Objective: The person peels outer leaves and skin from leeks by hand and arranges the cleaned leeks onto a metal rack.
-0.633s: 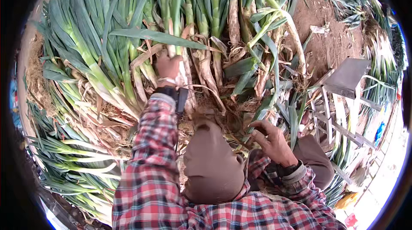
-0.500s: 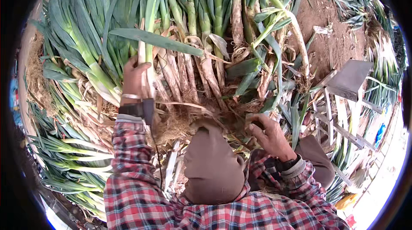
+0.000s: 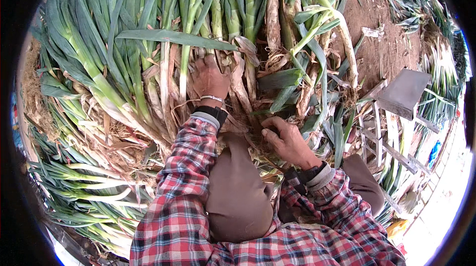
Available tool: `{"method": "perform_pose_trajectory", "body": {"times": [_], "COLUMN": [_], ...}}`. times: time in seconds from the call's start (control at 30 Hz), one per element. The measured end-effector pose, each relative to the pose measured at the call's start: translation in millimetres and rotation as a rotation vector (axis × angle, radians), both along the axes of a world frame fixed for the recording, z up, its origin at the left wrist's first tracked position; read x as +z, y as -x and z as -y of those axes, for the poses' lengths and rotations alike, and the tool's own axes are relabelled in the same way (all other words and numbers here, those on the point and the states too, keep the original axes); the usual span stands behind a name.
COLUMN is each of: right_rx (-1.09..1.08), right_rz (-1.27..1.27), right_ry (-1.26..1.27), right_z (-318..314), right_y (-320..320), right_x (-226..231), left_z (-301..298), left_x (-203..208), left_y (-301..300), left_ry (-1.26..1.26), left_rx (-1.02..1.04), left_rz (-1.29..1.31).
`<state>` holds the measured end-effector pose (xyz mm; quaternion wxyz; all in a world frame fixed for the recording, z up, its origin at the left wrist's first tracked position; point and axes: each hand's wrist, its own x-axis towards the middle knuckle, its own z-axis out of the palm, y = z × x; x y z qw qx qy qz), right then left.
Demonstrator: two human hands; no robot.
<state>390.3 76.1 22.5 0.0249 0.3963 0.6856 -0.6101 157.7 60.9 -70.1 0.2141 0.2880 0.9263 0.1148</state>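
A thick row of long leeks (image 3: 186, 75), green leaves away from me and pale shafts toward me, lies across the ground in front. My left hand (image 3: 211, 77) is in among the brown-skinned shafts near the middle, its fingers bent round a leek (image 3: 216, 23) whose green part rises beyond them. The fingertips are partly hidden. One loose green leaf (image 3: 173, 37) lies crosswise over the row, just beyond that hand. My right hand (image 3: 287, 142) hovers beside my knee with thumb and fingers curled together; what they hold, if anything, does not show.
Bent leeks with dry roots (image 3: 347, 57) lie to the right on brown soil (image 3: 382, 33). A small metal stool (image 3: 404, 92) stands at the right. Paler leeks (image 3: 99, 186) are piled at the left, and another bundle (image 3: 441, 72) lies far right. My knee (image 3: 238, 191) is between my arms.
My left hand has let go of the pale leek at the left and moved right onto the brown-skinned shafts. My right hand has shifted slightly left and toward the row, still curled.
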Motion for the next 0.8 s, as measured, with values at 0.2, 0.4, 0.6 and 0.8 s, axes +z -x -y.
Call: {"method": "perform_pose_trajectory", "body": {"times": [0.2,0.4,0.6,0.8], "right_rx": [0.064,0.041,-0.032,0.002], "right_rz": [-0.001,0.057,0.027,-0.007], "right_ry": [0.005,0.027,-0.020,0.071], "right_z": [10.2,-0.1,7.2,7.4], "right_y": [18.1,-2.3,12.1,34.5], "right_x": [-10.8,-28.1,-40.2,-31.9], "left_z": [104.5,65.0,63.0,35.7], "left_x": [-94.5,-15.3,-1.4,-67.2], "left_y": [10.4,5.8,11.6,-17.8], "left_ry": [0.159,0.276,-0.051,-0.151], "left_rx": [-0.708,-1.078,-0.522,0.000], "left_rz": [-0.548,-0.313,0.007,0.117]}}
